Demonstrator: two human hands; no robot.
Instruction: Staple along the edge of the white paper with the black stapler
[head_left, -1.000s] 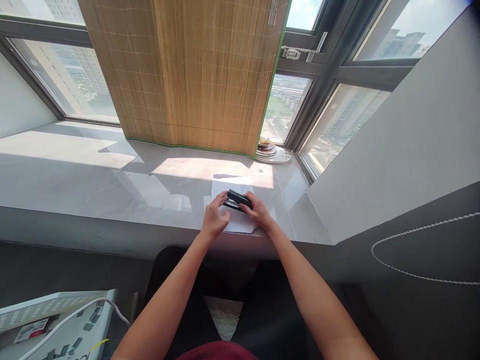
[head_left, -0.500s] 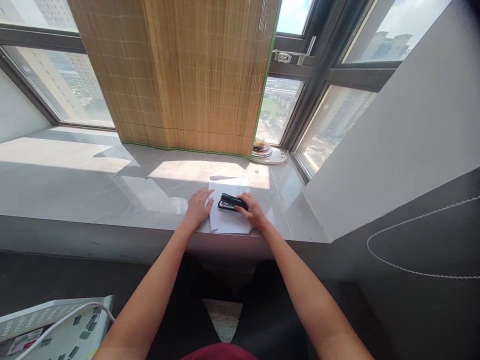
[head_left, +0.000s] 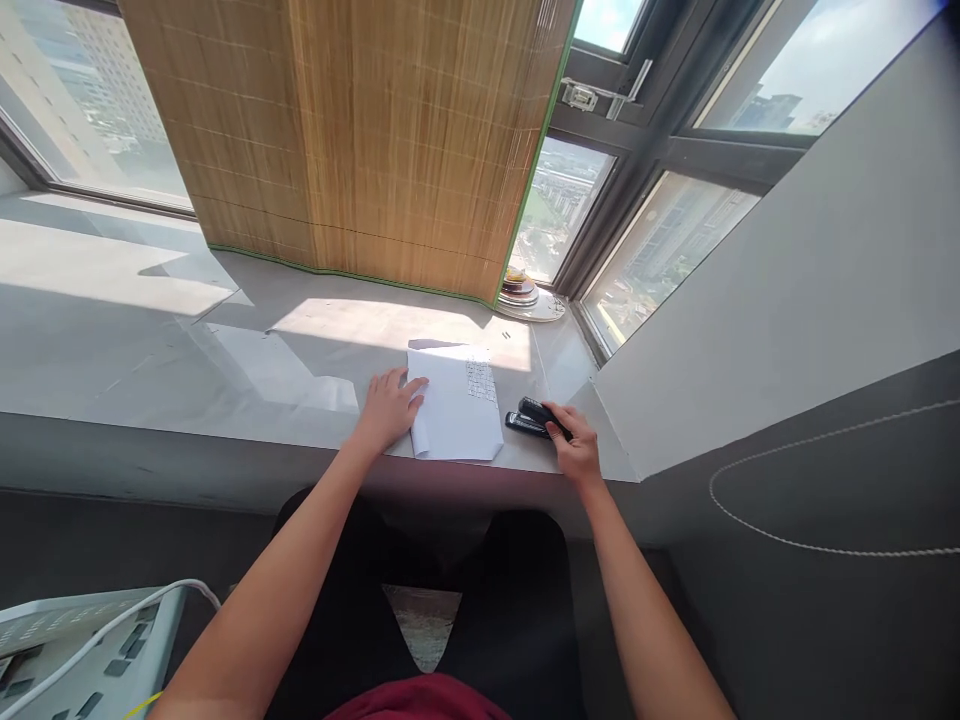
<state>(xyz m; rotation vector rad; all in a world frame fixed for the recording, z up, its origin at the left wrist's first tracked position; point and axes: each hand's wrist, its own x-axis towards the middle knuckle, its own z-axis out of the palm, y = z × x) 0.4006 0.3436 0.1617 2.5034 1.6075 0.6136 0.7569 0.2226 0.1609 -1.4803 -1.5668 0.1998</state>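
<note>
Sill point(head_left: 300, 440): blk stapler point(head_left: 531, 415) in R grip point(head_left: 576, 445), jutting L twd paper point(head_left: 448, 408).

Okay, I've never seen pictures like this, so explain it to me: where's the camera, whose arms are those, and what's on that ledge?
There's no machine here: these are a person's own bare arms. The camera is worn on their head, looking forward and down, so you see roughly what they see.

By the windows is a pale ledge. On it lies white paper with small dark markings near its far right corner, too small to read. The left hand rests at the paper's left edge, holding nothing up. The right hand, beyond the paper's right edge, holds a black stapler. Farther back hangs a wooden-looking blind.
</note>
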